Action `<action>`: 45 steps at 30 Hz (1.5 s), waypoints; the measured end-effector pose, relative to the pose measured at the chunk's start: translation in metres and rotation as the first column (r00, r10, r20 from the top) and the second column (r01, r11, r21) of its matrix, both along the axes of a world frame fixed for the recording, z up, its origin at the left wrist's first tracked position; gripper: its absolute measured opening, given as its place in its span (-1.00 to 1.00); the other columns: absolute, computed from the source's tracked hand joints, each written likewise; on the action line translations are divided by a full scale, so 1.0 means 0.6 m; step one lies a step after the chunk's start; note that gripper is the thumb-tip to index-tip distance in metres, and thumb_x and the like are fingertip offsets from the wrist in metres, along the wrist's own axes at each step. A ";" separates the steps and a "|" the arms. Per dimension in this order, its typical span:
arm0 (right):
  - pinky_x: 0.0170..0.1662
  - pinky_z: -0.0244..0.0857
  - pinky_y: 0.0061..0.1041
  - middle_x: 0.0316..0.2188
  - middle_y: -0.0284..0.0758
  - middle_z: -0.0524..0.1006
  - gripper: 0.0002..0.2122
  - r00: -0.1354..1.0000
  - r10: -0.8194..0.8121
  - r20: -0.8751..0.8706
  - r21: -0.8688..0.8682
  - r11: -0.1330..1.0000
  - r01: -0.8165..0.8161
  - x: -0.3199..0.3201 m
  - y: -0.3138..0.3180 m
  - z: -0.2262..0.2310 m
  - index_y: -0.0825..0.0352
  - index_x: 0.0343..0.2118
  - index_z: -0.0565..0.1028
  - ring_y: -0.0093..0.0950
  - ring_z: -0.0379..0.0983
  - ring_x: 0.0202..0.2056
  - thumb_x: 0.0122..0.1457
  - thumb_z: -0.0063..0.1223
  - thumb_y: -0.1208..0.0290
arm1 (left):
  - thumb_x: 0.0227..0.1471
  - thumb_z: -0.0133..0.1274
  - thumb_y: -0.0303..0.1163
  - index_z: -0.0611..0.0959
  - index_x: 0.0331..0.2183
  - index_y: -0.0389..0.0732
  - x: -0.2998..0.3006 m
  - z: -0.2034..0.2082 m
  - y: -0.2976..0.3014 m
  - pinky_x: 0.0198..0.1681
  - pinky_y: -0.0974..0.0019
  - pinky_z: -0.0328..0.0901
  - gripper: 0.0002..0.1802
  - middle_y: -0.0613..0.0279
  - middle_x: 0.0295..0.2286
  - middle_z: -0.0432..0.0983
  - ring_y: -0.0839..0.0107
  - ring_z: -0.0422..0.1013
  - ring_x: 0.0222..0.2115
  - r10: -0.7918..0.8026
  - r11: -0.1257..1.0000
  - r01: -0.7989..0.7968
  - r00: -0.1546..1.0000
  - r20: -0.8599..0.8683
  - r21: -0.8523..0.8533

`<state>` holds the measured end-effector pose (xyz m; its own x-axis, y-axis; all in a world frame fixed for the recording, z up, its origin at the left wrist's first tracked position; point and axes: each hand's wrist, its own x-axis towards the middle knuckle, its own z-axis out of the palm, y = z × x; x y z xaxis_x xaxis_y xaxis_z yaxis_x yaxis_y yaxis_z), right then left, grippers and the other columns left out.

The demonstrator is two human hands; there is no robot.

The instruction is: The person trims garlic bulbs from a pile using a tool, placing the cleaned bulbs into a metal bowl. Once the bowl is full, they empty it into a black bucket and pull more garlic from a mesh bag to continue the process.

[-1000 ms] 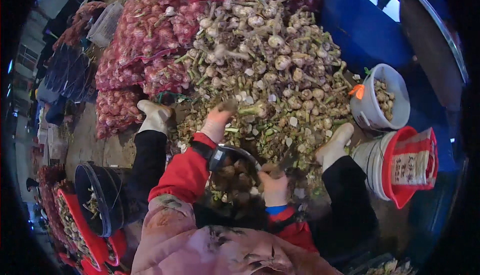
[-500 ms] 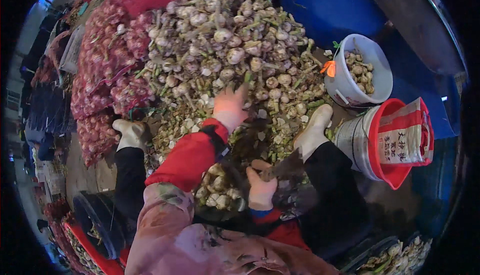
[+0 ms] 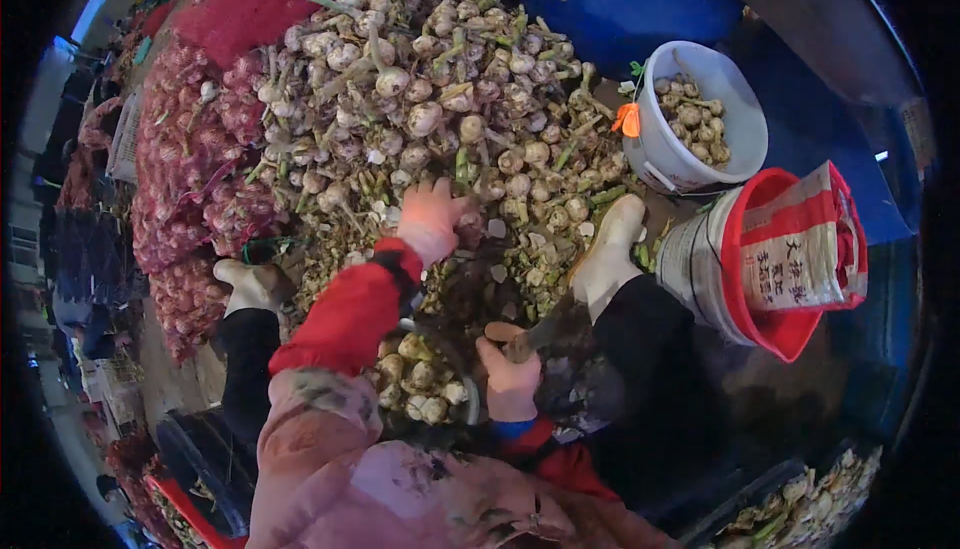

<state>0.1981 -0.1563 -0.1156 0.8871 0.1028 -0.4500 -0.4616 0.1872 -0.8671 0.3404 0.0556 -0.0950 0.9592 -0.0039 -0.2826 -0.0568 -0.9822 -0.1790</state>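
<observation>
Garlic (image 3: 440,99) lies heaped across the ground ahead of the person, bulbs with dry stalks still on, the pile running from the red net sacks (image 3: 190,189) at its left edge to the white bucket (image 3: 690,139) at its right. The left hand (image 3: 432,217) reaches into the near edge of the pile, fingers spread and pressing down among the bulbs, though whether they have closed on one I cannot tell. The right hand (image 3: 510,374) is closed round a dark tool (image 3: 545,329), probably a knife or shears, held just above a basin (image 3: 425,389) of trimmed bulbs in the lap. The bulbs look light and firm, with papery skin that flakes and could slip; the stiff stalk seems the surer place to take hold. Two pale boots (image 3: 610,254) rest at the pile's near edge. A red-rimmed bucket (image 3: 760,259) lined with a printed sack stands beside the white one.
</observation>
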 end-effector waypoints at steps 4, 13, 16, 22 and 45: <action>-0.36 0.34 -0.62 -0.36 -0.41 0.51 -0.80 0.965 0.074 -0.250 0.167 0.985 -0.033 0.016 -0.013 0.060 0.33 -0.25 0.50 -0.62 0.44 -0.34 0.02 0.17 0.62 | -0.44 0.40 -0.10 0.55 -0.05 -0.14 -0.127 0.091 -0.041 0.06 0.14 0.21 -0.19 -0.04 -0.18 0.47 -0.01 0.33 -0.05 0.419 0.575 -0.220 0.906 0.053 -0.788; -0.20 0.35 -0.53 -0.33 -0.42 0.50 -0.81 0.932 0.293 0.214 0.238 0.910 -0.340 -0.029 -0.014 0.119 0.36 -0.21 0.48 -0.58 0.43 -0.31 0.09 0.14 0.56 | -0.27 0.25 -0.59 0.15 0.15 -0.26 -0.383 0.093 -0.103 0.05 0.22 0.26 -0.06 0.17 -0.06 0.41 0.30 0.36 -0.02 0.485 -0.429 -0.220 0.762 -0.429 -0.876; -0.18 0.32 -0.53 -0.31 -0.45 0.51 -0.84 0.839 0.484 0.249 0.119 0.845 -0.522 -0.030 -0.034 0.119 0.37 -0.25 0.49 -0.61 0.41 -0.30 0.09 0.15 0.54 | -0.34 0.37 -0.50 0.15 0.16 -0.27 -0.411 0.113 -0.112 0.03 0.28 0.27 0.04 0.21 -0.09 0.42 0.37 0.37 -0.06 0.508 -0.298 -0.149 0.812 -0.289 -0.943; -0.17 0.36 -0.27 -0.28 -0.19 0.48 -0.69 0.502 0.713 0.490 -0.590 0.695 -0.411 -0.066 -0.032 0.112 0.27 -0.28 0.51 -0.13 0.45 -0.21 -0.18 0.23 0.52 | -0.33 0.35 -0.53 0.38 -0.02 -0.21 -0.451 0.164 -0.096 -0.03 0.31 0.31 -0.23 0.23 -0.11 0.45 0.40 0.41 -0.11 0.621 0.076 -0.417 0.731 -0.284 -0.906; -0.30 0.36 -0.20 -0.47 -0.05 0.54 -0.82 0.705 0.670 0.231 -0.885 0.446 -0.134 0.086 -0.120 -0.188 0.37 -0.32 0.50 -0.05 0.49 -0.41 -0.04 0.03 0.52 | -0.14 0.28 -0.38 0.46 -0.06 -0.29 -0.512 0.119 -0.091 -0.05 0.27 0.34 -0.43 0.11 -0.19 0.49 0.26 0.45 -0.16 0.295 -0.022 -0.174 0.940 -0.173 -0.984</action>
